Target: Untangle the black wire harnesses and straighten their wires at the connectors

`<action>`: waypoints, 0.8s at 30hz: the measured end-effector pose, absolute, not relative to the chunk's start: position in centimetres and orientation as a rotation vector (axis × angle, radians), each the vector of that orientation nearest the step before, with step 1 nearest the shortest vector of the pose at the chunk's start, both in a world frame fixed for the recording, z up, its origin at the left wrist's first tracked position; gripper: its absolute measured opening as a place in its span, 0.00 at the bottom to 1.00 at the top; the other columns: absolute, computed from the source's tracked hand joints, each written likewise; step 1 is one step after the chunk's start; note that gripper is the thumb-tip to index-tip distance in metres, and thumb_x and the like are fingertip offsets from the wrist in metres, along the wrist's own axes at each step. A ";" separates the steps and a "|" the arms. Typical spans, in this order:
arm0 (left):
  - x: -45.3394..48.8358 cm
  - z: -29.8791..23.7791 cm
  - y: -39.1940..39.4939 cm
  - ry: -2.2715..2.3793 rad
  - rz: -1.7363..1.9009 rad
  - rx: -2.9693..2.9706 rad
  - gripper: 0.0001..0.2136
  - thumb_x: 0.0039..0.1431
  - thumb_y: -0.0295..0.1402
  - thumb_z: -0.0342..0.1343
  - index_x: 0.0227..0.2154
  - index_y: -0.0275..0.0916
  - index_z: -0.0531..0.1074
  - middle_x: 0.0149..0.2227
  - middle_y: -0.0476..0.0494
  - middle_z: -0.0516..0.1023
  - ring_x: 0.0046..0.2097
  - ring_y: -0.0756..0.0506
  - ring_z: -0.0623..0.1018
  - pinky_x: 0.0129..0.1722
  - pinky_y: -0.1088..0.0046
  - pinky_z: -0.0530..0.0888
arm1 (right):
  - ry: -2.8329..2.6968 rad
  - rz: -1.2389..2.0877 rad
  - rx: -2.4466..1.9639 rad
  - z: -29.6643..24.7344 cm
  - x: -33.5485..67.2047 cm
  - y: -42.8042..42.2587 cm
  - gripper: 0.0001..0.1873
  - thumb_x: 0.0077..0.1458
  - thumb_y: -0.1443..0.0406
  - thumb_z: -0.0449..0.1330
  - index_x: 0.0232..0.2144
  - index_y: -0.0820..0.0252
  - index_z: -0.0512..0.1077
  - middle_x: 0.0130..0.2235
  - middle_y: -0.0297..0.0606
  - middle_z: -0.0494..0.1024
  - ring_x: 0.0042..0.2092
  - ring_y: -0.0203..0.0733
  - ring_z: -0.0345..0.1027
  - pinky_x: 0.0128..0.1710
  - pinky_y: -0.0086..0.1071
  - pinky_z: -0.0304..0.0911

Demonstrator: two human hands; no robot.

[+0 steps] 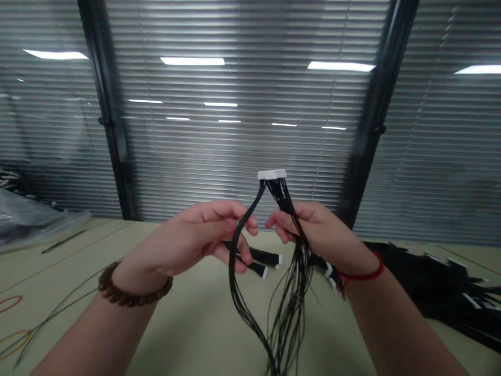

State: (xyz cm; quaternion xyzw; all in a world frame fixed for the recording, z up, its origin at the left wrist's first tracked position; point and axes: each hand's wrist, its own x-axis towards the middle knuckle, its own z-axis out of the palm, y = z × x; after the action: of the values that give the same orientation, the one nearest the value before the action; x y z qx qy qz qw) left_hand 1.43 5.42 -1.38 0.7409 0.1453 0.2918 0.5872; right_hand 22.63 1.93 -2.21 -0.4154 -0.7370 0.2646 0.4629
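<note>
A white connector (272,174) stands at the top of a black wire harness (237,284), its wires splitting below into two bundles. The left bundle bows outward past the fingers of my left hand (213,227), which are curled around it. On the other side, my right hand (307,224) is closed on the thicker right bundle, from which many thin loose wires (289,303) hang down. Between and behind my hands lie black cable ends with white plugs (266,272), partly hidden by my left fingers.
A heap of black cables with white plugs (415,287) covers the table's right side. At left are a clear plastic bag (35,216), a thin black stick (62,242) and loose wires (50,316). Window blinds (242,130) rise behind the table (188,334).
</note>
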 end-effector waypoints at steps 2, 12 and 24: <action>2.2 -1.7 5.0 0.343 0.747 1.770 0.05 0.57 0.29 0.53 0.37 0.41 0.66 0.23 0.52 0.74 0.18 0.53 0.73 0.16 0.81 0.71 | -1.955 0.809 -0.937 -2.8 21.8 2.2 0.17 0.59 0.58 0.51 0.28 0.65 0.70 0.19 0.30 0.67 0.21 0.28 0.56 0.21 0.23 0.51; 3.7 -2.5 5.0 0.516 0.937 2.211 0.06 0.60 0.35 0.49 0.34 0.39 0.67 0.29 0.48 0.76 0.21 0.50 0.75 0.19 0.76 0.71 | -2.210 1.202 -0.591 -4.6 19.8 3.3 0.19 0.56 0.53 0.55 0.30 0.67 0.69 0.25 0.36 0.70 0.27 0.32 0.66 0.28 0.26 0.63; 1.3 -2.2 7.8 1.049 1.632 2.572 0.11 0.60 0.33 0.46 0.41 0.39 0.71 0.38 0.40 0.75 0.42 0.39 0.72 0.42 0.65 0.64 | -1.813 1.447 -0.542 -2.8 24.7 0.9 0.30 0.59 0.48 0.47 0.53 0.64 0.60 0.40 0.51 0.75 0.41 0.51 0.72 0.44 0.49 0.62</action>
State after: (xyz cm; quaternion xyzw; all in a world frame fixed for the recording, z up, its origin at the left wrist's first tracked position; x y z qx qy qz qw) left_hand 1.27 7.79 -2.17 0.7977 0.3253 0.5063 -0.0400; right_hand 24.73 0.88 -2.78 -0.2114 -0.7069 0.5641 0.3707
